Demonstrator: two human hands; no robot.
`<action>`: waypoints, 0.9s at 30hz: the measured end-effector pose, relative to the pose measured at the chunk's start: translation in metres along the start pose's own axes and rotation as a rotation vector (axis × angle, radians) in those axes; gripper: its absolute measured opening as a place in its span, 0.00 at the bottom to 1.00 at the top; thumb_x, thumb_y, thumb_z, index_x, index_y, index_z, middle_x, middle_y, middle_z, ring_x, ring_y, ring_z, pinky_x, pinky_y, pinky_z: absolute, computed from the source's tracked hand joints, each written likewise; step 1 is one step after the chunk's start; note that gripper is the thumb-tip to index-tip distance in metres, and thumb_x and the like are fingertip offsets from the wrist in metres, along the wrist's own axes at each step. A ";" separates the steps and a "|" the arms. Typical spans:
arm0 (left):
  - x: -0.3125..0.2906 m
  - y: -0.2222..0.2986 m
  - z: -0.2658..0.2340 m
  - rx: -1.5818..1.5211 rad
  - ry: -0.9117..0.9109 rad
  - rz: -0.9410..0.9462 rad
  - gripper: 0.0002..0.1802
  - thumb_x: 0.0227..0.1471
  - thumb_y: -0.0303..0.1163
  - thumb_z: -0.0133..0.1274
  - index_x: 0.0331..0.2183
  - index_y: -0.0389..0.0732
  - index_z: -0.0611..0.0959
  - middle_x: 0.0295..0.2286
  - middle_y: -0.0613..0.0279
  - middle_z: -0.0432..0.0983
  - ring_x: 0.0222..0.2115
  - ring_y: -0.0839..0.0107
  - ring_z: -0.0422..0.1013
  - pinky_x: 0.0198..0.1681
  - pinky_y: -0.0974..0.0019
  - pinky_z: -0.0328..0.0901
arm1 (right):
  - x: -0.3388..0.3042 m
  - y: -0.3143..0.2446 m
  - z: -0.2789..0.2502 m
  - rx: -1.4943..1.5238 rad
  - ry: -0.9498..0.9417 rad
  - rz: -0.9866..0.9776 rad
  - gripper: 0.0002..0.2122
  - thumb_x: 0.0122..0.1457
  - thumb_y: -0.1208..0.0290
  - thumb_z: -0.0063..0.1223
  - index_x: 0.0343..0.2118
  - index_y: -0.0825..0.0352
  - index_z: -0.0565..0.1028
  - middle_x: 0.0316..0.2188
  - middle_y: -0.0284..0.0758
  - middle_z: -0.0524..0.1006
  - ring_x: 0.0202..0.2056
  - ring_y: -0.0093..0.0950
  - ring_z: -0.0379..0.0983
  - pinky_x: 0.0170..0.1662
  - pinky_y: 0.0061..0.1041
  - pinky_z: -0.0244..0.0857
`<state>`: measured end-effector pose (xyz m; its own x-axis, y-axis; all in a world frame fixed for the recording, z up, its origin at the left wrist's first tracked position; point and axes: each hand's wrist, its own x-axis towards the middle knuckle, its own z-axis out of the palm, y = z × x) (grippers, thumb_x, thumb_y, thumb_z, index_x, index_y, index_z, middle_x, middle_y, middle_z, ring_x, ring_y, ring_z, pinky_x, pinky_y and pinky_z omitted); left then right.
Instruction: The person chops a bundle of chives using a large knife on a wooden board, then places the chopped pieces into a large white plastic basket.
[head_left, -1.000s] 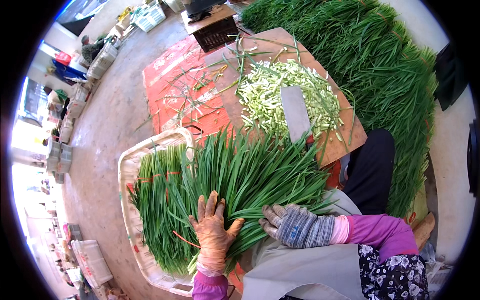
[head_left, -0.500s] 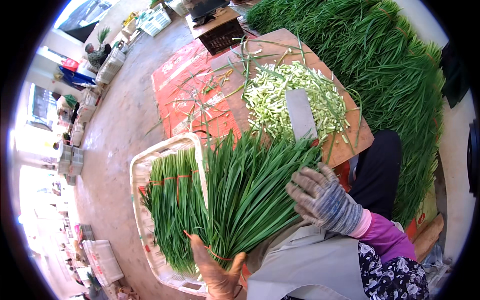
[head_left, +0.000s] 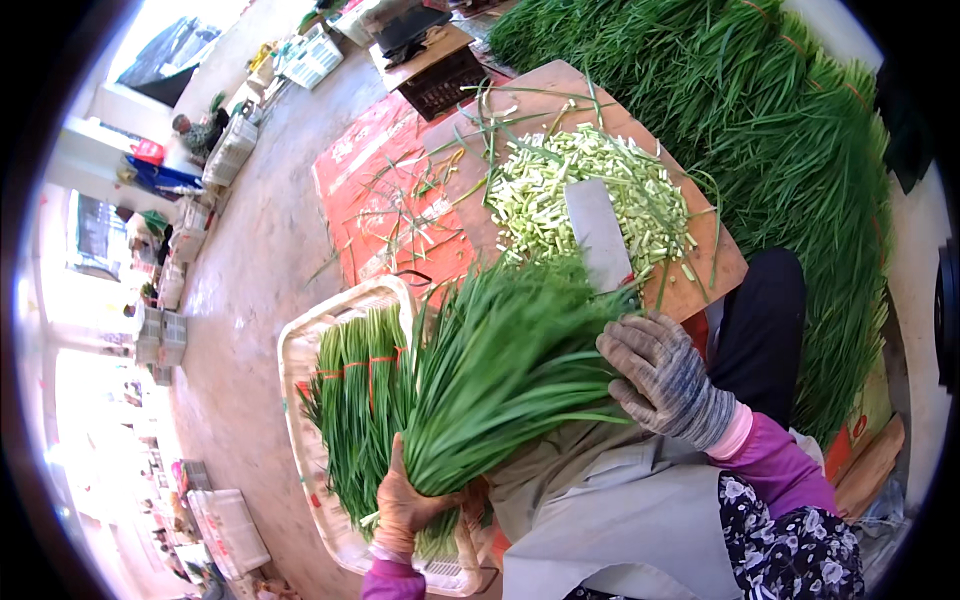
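Observation:
A loose bunch of garlic chives [head_left: 500,375] fans out over my lap and the basket's edge, its leaves smeared by motion. My left hand [head_left: 405,505], in a tan glove, is wrapped round its lower end, thumb on top. Beside the leaf tips, my right hand [head_left: 665,375] in a grey knit glove is open, fingers bent and apart. More chives [head_left: 350,400], tied with red bands, lie in the white plastic basket [head_left: 300,450] on the left. Ahead, a cleaver [head_left: 597,232] rests on cut pale stalk pieces [head_left: 530,185] on a wooden board [head_left: 715,260].
A long heap of chives [head_left: 690,80] runs along the right side. Left of the board lies a red sheet [head_left: 390,180] with scattered leaves. A dark crate with a wooden top [head_left: 435,50] stands beyond. Far left, a person [head_left: 200,130] sits near white crates [head_left: 232,150].
My left hand has closed round the bunch's lower end, and the bunch has shifted, its leaves now blurred. My right hand has moved slightly right. The whole view has shifted a little.

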<state>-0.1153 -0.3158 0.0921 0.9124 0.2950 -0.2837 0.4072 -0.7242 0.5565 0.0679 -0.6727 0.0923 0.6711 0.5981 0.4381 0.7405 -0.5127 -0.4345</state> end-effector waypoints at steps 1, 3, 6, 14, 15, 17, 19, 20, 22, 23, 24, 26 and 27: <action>0.006 0.005 -0.014 -0.211 -0.103 -0.037 0.63 0.19 0.38 0.74 0.56 0.33 0.57 0.43 0.54 0.73 0.40 0.65 0.72 0.47 0.66 0.66 | 0.000 0.002 0.000 0.005 0.001 0.003 0.23 0.47 0.66 0.55 0.49 0.66 0.70 0.46 0.39 0.70 0.48 0.37 0.65 0.53 0.43 0.55; 0.012 0.036 -0.043 -0.634 -0.300 -0.168 0.50 0.22 0.26 0.73 0.51 0.31 0.67 0.44 0.55 0.72 0.43 0.66 0.70 0.49 0.65 0.65 | 0.002 0.005 -0.003 0.002 0.016 0.022 0.22 0.46 0.68 0.55 0.47 0.66 0.70 0.45 0.39 0.71 0.48 0.38 0.66 0.53 0.42 0.56; 0.023 0.042 -0.074 -1.026 -0.726 -0.399 0.29 0.45 0.33 0.58 0.49 0.32 0.70 0.45 0.52 0.72 0.46 0.62 0.69 0.52 0.60 0.63 | -0.004 0.013 -0.004 0.011 0.055 0.073 0.21 0.46 0.70 0.55 0.46 0.67 0.71 0.44 0.41 0.71 0.47 0.40 0.66 0.52 0.41 0.57; -0.006 0.000 0.001 -0.980 -0.586 -0.693 0.24 0.50 0.39 0.53 0.46 0.34 0.73 0.41 0.57 0.73 0.43 0.69 0.68 0.48 0.67 0.63 | -0.012 0.022 0.018 0.089 0.060 0.079 0.21 0.46 0.71 0.55 0.46 0.69 0.70 0.43 0.43 0.72 0.45 0.42 0.68 0.48 0.39 0.62; -0.004 -0.047 0.020 -0.637 -0.603 -0.424 0.23 0.49 0.38 0.53 0.45 0.35 0.72 0.38 0.61 0.73 0.40 0.71 0.68 0.43 0.66 0.64 | -0.011 0.023 0.021 0.119 0.063 0.035 0.21 0.47 0.71 0.55 0.47 0.69 0.70 0.42 0.43 0.72 0.43 0.41 0.69 0.48 0.39 0.63; 0.006 -0.022 0.012 -0.859 -0.548 -0.397 0.31 0.46 0.33 0.56 0.51 0.34 0.67 0.45 0.58 0.69 0.46 0.68 0.66 0.50 0.65 0.61 | -0.019 0.027 0.030 0.137 0.017 0.030 0.21 0.47 0.71 0.55 0.47 0.69 0.70 0.41 0.43 0.72 0.43 0.41 0.70 0.48 0.39 0.63; 0.016 0.001 0.000 -1.006 -0.514 -0.365 0.48 0.40 0.26 0.60 0.59 0.36 0.53 0.52 0.53 0.62 0.50 0.64 0.64 0.54 0.63 0.59 | -0.019 0.021 0.030 0.171 -0.026 -0.004 0.21 0.46 0.72 0.56 0.46 0.68 0.71 0.39 0.43 0.74 0.39 0.41 0.72 0.44 0.37 0.65; 0.019 0.017 0.002 -1.009 -0.509 -0.367 0.48 0.40 0.26 0.60 0.59 0.36 0.53 0.52 0.53 0.62 0.50 0.64 0.64 0.54 0.63 0.59 | -0.022 0.021 0.033 0.173 -0.027 -0.009 0.21 0.46 0.72 0.56 0.46 0.68 0.71 0.39 0.43 0.74 0.39 0.41 0.72 0.44 0.37 0.65; 0.024 0.042 0.006 -0.832 -0.454 -0.134 0.59 0.36 0.24 0.62 0.61 0.37 0.40 0.54 0.50 0.57 0.50 0.64 0.63 0.55 0.62 0.58 | -0.029 0.020 0.038 0.231 -0.264 -0.047 0.21 0.49 0.68 0.55 0.47 0.66 0.70 0.40 0.40 0.74 0.40 0.38 0.71 0.44 0.38 0.64; 0.032 0.036 0.010 -0.815 -0.462 -0.154 0.67 0.35 0.26 0.65 0.60 0.38 0.30 0.55 0.47 0.55 0.50 0.64 0.62 0.54 0.62 0.59 | -0.029 0.016 0.039 0.242 -0.341 -0.064 0.20 0.50 0.66 0.53 0.47 0.65 0.70 0.40 0.40 0.74 0.39 0.38 0.71 0.42 0.37 0.65; 0.038 0.037 0.015 -0.808 -0.452 -0.153 0.67 0.35 0.26 0.65 0.60 0.38 0.30 0.55 0.47 0.55 0.50 0.64 0.62 0.54 0.62 0.59 | -0.028 0.014 0.044 0.247 -0.333 -0.073 0.20 0.50 0.66 0.53 0.47 0.65 0.70 0.40 0.40 0.74 0.39 0.38 0.71 0.42 0.37 0.65; 0.047 0.040 0.029 -0.792 -0.299 0.013 0.68 0.33 0.29 0.68 0.60 0.38 0.32 0.55 0.48 0.55 0.51 0.64 0.61 0.53 0.63 0.60 | -0.029 0.008 0.053 0.265 -0.522 -0.169 0.20 0.51 0.63 0.51 0.48 0.64 0.70 0.39 0.40 0.75 0.38 0.37 0.72 0.42 0.38 0.65; 0.055 0.035 0.034 -0.682 -0.237 0.106 0.68 0.33 0.29 0.69 0.60 0.38 0.33 0.53 0.48 0.57 0.49 0.65 0.62 0.51 0.64 0.62 | -0.029 0.006 0.052 0.269 -0.471 -0.239 0.20 0.51 0.62 0.49 0.46 0.64 0.70 0.36 0.39 0.75 0.35 0.37 0.73 0.38 0.39 0.66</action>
<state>-0.0527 -0.3460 0.0691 0.9464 0.0458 -0.3196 0.3227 -0.1689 0.9313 0.0509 -0.6604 0.0362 0.3535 0.9182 0.1788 0.7930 -0.1927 -0.5779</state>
